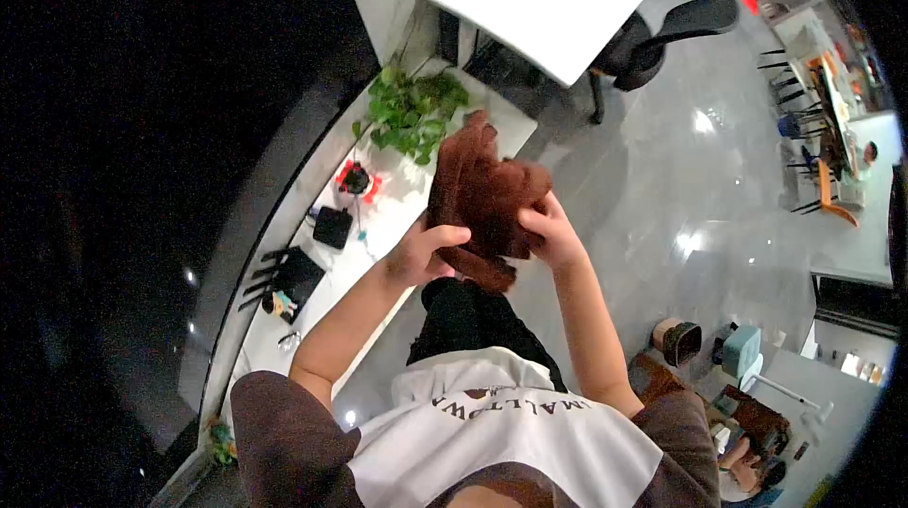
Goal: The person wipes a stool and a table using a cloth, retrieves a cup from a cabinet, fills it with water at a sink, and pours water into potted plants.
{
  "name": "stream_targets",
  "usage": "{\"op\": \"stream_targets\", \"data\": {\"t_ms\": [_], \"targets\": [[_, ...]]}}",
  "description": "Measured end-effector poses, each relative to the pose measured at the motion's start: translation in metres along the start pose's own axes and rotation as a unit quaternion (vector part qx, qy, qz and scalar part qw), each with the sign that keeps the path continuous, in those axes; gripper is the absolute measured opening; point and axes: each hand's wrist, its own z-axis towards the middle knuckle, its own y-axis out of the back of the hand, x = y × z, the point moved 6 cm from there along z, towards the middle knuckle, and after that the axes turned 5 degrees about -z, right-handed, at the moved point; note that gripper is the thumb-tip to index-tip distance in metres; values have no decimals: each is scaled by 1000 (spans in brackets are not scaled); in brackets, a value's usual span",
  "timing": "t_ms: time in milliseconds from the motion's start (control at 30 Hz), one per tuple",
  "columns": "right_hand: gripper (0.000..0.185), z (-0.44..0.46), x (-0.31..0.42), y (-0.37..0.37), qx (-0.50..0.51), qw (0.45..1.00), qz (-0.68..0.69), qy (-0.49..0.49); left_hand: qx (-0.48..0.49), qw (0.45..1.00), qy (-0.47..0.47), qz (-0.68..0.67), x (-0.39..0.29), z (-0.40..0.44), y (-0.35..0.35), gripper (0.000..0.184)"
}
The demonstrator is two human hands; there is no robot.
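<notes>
A dark brown, soft-looking cloth (pixel 484 191) hangs bunched and folded in front of my body, held up by both hands. My left hand (pixel 422 251) grips its lower left edge, thumb on top and the other fingers mostly hidden. On the right side, my right hand (pixel 552 230) pinches the cloth between thumb and fingers. Below the cloth, black trousers (pixel 463 319) and a white-fronted shirt (pixel 501 413) show.
Along the left runs a white ledge (pixel 383 215) with a leafy green plant (pixel 411 109), a red-and-black item (pixel 357 181) and a black box (pixel 331 226). Ahead stand a white table (pixel 558 11) and a black chair (pixel 662 40). A person (pixel 742 465) is at lower right.
</notes>
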Motion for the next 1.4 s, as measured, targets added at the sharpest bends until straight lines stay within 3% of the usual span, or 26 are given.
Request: {"op": "stream_targets", "data": {"t_ms": [33, 100, 133, 233, 333, 433, 500, 567, 633, 667, 700, 767, 800, 833, 900, 967, 1000, 1033, 1133, 1167, 1200, 1233, 1300, 1333, 1367, 1400], "targets": [[51, -8, 17, -3, -96, 995, -9, 15, -12, 997, -22, 78, -8, -1, -11, 53], [46, -20, 42, -3, -111, 993, -4, 38, -10, 966, -108, 236, -25, -2, -31, 50], [43, -26, 49, -5, -120, 988, -66, 76, -18, 933, -180, 311, -37, -5, -43, 47], [38, -48, 81, -7, -123, 967, -171, 146, -14, 892, -212, 399, -40, 7, -50, 36], [27, -70, 121, -19, -174, 867, -419, 205, -41, 895, -188, 403, -43, 12, -63, 28], [15, -95, 163, -43, -157, 815, -514, 216, 61, 871, -268, 407, -63, 7, -90, 25], [17, -122, 189, -63, -66, 732, -569, 369, 89, 841, -316, 430, -86, -11, -114, 22], [23, -135, 205, -79, 11, 722, -555, 413, 216, 796, -425, 373, -104, -36, -136, 21], [28, -135, 217, -87, 144, 704, -563, 408, 274, 816, -383, 334, -112, -33, -145, 26], [33, -132, 220, -88, 117, 743, -549, 364, 258, 813, -387, 351, -116, -26, -142, 27], [33, -127, 220, -88, 122, 742, -550, 363, 240, 808, -393, 367, -120, -17, -136, 29], [16, -120, 228, -93, 89, 693, -560, 446, 177, 789, -404, 427, -125, -3, -127, 32], [27, -115, 226, -89, 38, 751, -507, 421, 114, 769, -403, 483, -128, 4, -120, 36], [32, -108, 230, -77, 15, 740, -537, 403, 61, 779, -392, 485, -134, 7, -121, 37], [32, -100, 250, -73, -61, 752, -524, 396, 62, 797, -431, 420, -154, 1, -146, 39], [39, -101, 268, -80, 1, 782, -457, 424, 79, 725, -477, 490, -178, -2, -166, 38], [40, -106, 278, -88, -9, 718, -510, 473, 82, 689, -492, 525, -188, -3, -173, 40], [40, -108, 285, -90, -9, 714, -512, 477, 102, 673, -513, 523, -195, -4, -184, 35], [33, -113, 300, -93, 67, 797, -404, 443, 153, 675, -534, 485, -205, -7, -210, 30], [33, -115, 303, -90, 66, 794, -406, 447, 170, 718, -493, 461, -207, -2, -210, 27], [32, -123, 305, -95, 104, 755, -448, 468, 187, 758, -448, 436, -207, 3, -211, 25], [30, -131, 305, -99, 141, 712, -487, 486, 191, 756, -449, 435, -206, 3, -213, 25], [28, -150, 310, -103, 187, 705, -497, 471, 271, 716, -473, 436, -197, -5, -223, 24], [27, -155, 307, -107, 210, 702, -519, 440, 306, 755, -418, 403, -194, -3, -223, 22], [26, -160, 303, -109, 233, 699, -539, 408, 305, 755, -418, 402, -193, -4, -223, 22], [28, -163, 301, -104, 192, 695, -564, 403, 303, 748, -414, 421, -188, -6, -223, 22]]}}
